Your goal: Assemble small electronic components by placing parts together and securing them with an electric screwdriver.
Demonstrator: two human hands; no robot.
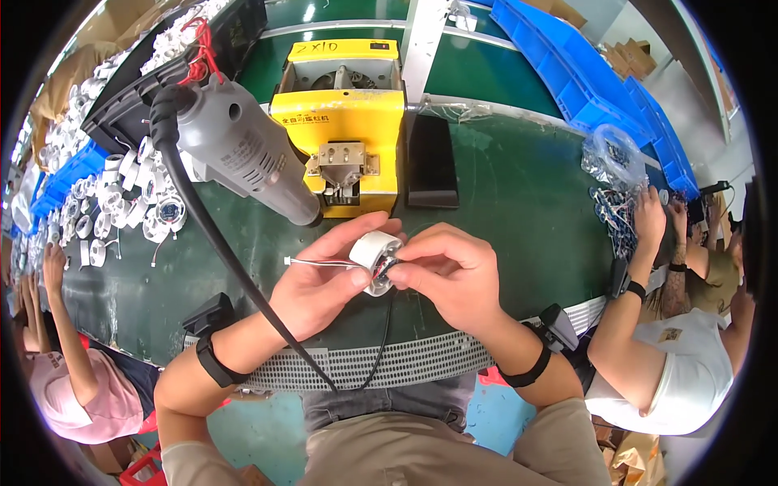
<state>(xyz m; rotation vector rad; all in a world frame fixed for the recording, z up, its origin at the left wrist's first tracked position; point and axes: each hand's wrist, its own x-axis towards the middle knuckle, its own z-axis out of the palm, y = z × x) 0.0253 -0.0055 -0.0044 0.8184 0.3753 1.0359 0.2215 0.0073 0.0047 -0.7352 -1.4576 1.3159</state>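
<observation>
Near the middle of the bench, a small white round housing (pixel 371 248) with electronic parts inside is held between my two hands. My left hand (pixel 320 292) grips it from the left, with the thumb at its lower rim and the fingers behind. My right hand (pixel 454 271) pinches at the housing's open right side; thumb and forefinger press on dark wires or parts there, partly hidden by the fingertips. Thin wires (pixel 324 262) stick out leftward across my left fingers and end in a small white connector (pixel 288 261).
A grey electric screwdriver (pixel 247 154) with a thick black cable (pixel 215 227) hangs close by at the left. Beyond my hands stand a yellow screw feeder (pixel 344 121) and a black block (pixel 433 162). White housings (pixel 121 194) pile up left; co-workers sit on both sides, wire bundles (pixel 613 212) at right.
</observation>
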